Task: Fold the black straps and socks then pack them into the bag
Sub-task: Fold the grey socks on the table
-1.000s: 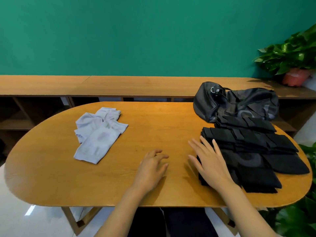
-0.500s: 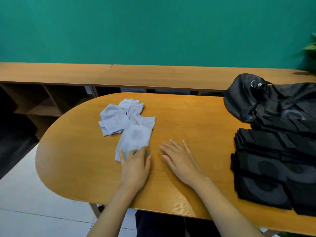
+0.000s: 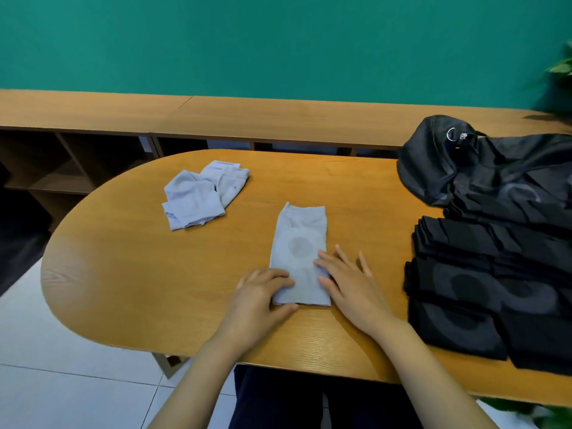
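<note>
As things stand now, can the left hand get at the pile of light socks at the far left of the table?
Probably yes. The left hand rests on the near sock, and only bare table lies between it and the pile of light socks. Nothing stands in the way.

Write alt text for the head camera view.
Both hands, left hand and right hand, press flat on a pale blue sock on a wooden table. More pale socks lie behind; black straps and a black bag sit right.
</note>
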The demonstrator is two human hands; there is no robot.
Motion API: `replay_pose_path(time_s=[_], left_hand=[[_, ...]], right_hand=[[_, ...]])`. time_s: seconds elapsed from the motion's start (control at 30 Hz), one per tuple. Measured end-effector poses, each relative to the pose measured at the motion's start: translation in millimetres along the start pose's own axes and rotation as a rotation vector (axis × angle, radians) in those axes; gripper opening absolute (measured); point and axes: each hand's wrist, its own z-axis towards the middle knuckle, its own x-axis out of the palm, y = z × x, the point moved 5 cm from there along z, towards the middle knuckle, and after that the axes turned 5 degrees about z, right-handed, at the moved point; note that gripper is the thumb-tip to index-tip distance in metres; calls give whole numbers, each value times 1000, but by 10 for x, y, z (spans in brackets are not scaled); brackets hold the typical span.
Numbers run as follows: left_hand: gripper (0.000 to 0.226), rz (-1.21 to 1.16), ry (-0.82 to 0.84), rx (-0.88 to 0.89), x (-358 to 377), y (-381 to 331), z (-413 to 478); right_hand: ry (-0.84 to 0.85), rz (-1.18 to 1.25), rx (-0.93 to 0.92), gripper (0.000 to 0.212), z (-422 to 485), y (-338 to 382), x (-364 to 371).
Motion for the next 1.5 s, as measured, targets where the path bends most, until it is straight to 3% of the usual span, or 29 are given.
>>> replay_pose_path(time_s=[0.07, 0.13, 0.3, 0.4, 0.5, 0.67, 0.77, 0.9, 1.1, 1.3, 1.4, 1.5], left_hand=[[48, 84, -50, 12, 19, -70, 7], [43, 112, -124, -29, 29, -110, 13], [43, -7, -207, -99, 0, -100, -15], [58, -98, -188, -117, -36, -104, -27], [68, -28, -107, -110, -2, -122, -13], [17, -51, -210, -151, -49, -55, -32], [25, -120, -245, -195, -65, -45, -44], [14, -152, -313, -303, -78, 29, -74], [20, -138, -309, -334, -98, 6, -85], [15, 1, -252, -176, -37, -33, -48], [41, 28, -190, -165, -17, -72, -31], [56, 54, -163, -157, 1, -87, -27]], right_hand=[[-11, 50, -83, 68, -90, 81, 31], [-18, 47, -153, 74, -158, 142, 68], [-252, 72, -162, 33, -196, 65, -5], [-325, 44, -94, 27, -203, 25, -14], [-375, 77, -28, 28, -223, -5, -40], [-382, 103, -38, 22, -231, 21, -66], [-404, 60, -40, 6, -238, 38, -92], [-505, 78, -13, 15, -284, 80, -158], [-415, 119, 43, 36, -244, -4, -87], [-381, -10, -124, 33, -224, 57, -44], [-328, -41, -113, 25, -208, 53, 7], [-249, -57, -30, 52, -190, 37, 34]])
